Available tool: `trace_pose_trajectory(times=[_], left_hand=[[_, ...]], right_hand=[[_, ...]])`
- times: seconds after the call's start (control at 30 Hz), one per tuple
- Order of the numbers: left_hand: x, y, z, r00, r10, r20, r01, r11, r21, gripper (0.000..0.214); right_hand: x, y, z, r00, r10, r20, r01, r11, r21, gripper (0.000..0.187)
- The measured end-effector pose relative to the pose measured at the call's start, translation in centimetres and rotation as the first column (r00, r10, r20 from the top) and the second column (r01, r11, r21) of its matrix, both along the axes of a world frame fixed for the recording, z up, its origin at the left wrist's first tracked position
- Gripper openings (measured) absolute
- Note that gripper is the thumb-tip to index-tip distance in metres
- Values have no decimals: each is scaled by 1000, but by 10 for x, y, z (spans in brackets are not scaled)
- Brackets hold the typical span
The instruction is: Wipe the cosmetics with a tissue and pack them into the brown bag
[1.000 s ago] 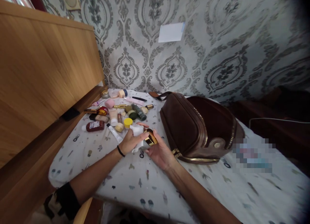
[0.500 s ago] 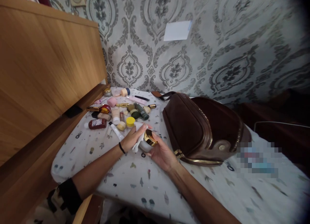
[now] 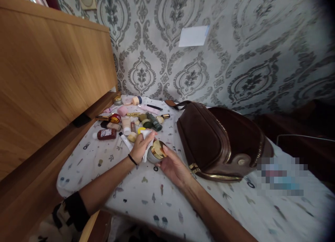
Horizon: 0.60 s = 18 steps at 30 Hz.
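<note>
My right hand grips a cream jar with a shiny gold lid and a pale, frosted body. The jar is tilted, its lid turned up and toward the right. In my left hand is a white wipe, bunched between the fingers and against the jar's left side. Just beyond my left hand lie a yellow-lidded pot, partly covered by the wipe, a cream-coloured round item and a white tube with a black cap.
Several cosmetics lie on the patterned cloth, among them a dark green bottle and a red-brown bottle. A brown leather bag stands unzipped at right. A wooden cabinet borders the left side.
The jar has turned in my right hand, showing more of its gold lid top. My left hand and the wipe have shifted slightly, now covering part of the yellow lid.
</note>
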<state>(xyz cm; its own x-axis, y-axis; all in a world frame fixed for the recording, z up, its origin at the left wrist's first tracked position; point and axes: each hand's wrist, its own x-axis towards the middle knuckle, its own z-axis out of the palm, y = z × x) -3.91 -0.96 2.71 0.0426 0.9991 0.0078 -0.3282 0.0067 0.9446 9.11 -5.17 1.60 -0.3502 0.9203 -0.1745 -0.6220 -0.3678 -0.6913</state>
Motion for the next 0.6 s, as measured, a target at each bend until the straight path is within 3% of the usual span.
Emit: trace_pose_trajectory(times=[0.13, 0.33, 0.5, 0.6], left_hand=[[-2, 4, 0, 998, -22, 57, 26, 997, -66, 52], [-4, 4, 0, 981, -176, 87, 184, 978, -96, 50], [-3, 1, -5, 963, -256, -86, 248, 965, -91, 61], [-1, 0, -6, 959, -270, -87, 267, 963, -45, 65]], right_hand=[[2, 2, -3, 996, 76, -48, -78, 997, -22, 27], [6, 6, -7, 974, 182, -136, -189, 981, -42, 29], [7, 2, -6, 987, 130, -95, -130, 992, 9, 40], [5, -1, -3, 993, 89, -72, -86, 995, 43, 44]])
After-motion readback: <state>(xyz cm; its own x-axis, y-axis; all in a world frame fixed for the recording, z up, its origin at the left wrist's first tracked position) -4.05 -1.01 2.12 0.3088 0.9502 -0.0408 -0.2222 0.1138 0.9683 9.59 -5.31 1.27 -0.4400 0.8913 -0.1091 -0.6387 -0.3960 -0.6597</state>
